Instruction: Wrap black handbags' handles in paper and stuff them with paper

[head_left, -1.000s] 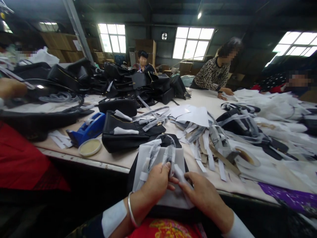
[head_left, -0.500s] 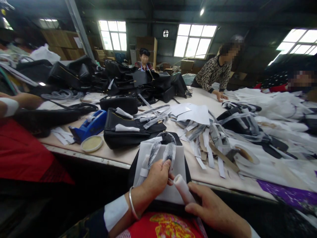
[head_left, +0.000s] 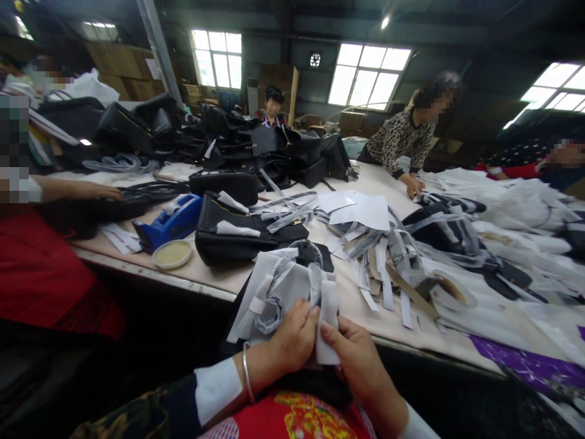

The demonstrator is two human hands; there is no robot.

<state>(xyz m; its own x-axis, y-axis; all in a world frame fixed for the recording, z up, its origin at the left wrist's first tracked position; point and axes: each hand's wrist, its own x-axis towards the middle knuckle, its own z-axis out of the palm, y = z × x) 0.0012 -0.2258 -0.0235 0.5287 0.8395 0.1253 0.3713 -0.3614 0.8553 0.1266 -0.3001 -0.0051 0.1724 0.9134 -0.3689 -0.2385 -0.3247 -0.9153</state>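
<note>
So, at the near edge of the tabletop (head_left: 192,277), a black bag (head_left: 322,253) half covered by a white paper sheet (head_left: 267,283) is tipped toward the person. Both hands are brought together right over it. The left hand (head_left: 292,338) is closed on the wrapped handle (head_left: 315,277). A white paper strip (head_left: 328,320) is pinched in the right hand (head_left: 354,356) and pressed against that handle, with the fingertips of the two hands touching. Farther left, another black handbag (head_left: 242,238) is laid flat, with a blue tape dispenser (head_left: 171,219) and a round tin (head_left: 172,253) beside it. A messy heap of paper strips (head_left: 384,259) is spread out to the right. A co-worker's hand (head_left: 95,192) is rested at the left.
</note>
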